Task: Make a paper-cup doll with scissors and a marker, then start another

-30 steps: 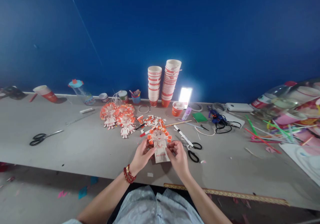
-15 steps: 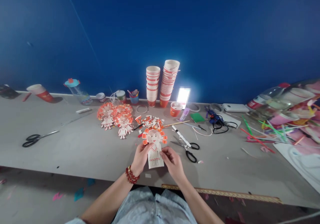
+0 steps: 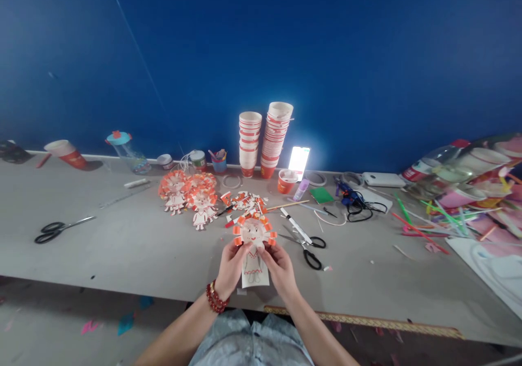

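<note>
The right hand (image 3: 281, 268) has moved up the doll (image 3: 255, 269) to its neck, nearly meeting the left hand (image 3: 230, 268), and from here I see both pinched closed on it, left of the nearer scissors (image 3: 304, 244); I judge they're joining head to body, which calls for even pressure.

the left arm (image 3: 179, 328) slants up and rightward from the lower edge of the view, the right arm (image 3: 318, 325) up and leftward, so the two converge in front of the torso. both forearms are bare. the left hand (image 3: 229, 267) and right hand (image 3: 282, 271) are near each other but apart, at about the same height, facing inward. each is closed in a pinch: the thumbs lie on the near side, tips pointing toward each other, while the fingers curl behind, partly hidden. both wrists look nearly straight.
</note>
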Tool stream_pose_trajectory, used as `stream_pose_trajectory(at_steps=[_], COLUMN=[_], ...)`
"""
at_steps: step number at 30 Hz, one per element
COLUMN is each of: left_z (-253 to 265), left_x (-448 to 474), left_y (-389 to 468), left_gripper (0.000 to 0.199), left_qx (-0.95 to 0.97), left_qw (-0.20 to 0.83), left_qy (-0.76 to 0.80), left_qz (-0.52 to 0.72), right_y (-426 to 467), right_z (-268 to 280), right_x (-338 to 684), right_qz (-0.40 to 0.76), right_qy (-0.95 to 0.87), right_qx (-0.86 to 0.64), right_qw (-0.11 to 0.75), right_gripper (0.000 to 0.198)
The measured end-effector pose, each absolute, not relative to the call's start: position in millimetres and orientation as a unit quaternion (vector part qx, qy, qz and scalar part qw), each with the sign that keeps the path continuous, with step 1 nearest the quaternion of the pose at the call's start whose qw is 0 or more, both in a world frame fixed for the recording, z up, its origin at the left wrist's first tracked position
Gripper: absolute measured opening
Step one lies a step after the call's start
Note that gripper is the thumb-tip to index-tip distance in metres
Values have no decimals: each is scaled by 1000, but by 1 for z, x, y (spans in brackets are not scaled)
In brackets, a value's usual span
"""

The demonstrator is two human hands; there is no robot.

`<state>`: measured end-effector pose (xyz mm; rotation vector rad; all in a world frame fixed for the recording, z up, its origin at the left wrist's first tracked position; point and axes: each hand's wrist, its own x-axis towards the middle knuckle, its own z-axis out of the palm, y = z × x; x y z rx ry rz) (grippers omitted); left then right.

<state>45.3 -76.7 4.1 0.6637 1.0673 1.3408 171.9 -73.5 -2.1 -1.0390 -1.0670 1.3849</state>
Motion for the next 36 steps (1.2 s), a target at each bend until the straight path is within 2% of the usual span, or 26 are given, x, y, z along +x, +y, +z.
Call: stream_pose_trajectory(at_steps=[7, 11, 13, 17, 21, 26, 31, 36], left_z=[1, 6, 8, 13, 16, 17, 22, 26], left_x=[48, 42, 37, 26, 26, 29, 28, 27], left_y=[-78, -77, -75, -70, -68, -67, -68, -69], left_gripper=[30, 32, 31, 32, 30, 30, 31, 32], left_qx=[298, 290, 254, 236, 250, 291, 367, 410], left_qw=[615, 635, 635, 612, 620, 609, 611, 576], left_qy=[459, 460, 482, 492, 466, 458, 442, 456], left_qz=[567, 548, 548, 572, 580, 579, 544, 540], right_y=[-74, -73, -71, -69, -72, -77, -74, -78], right_z=[0, 1, 2, 2, -8, -8, 2, 0], right_x=[167, 184, 208, 273, 317, 327, 332, 340], right_qz=[550, 491, 388, 89, -39, -42, 32, 103], right_qy=[-463, -572, -650, -703, -746, -771, -754, -717], right_qx=[-438, -449, -488, -588, -606, -598, -636, -673], right_qw=[540, 480, 435, 391, 274, 217, 160, 152], right_gripper=[39, 31, 30, 24, 31, 25, 8, 10])
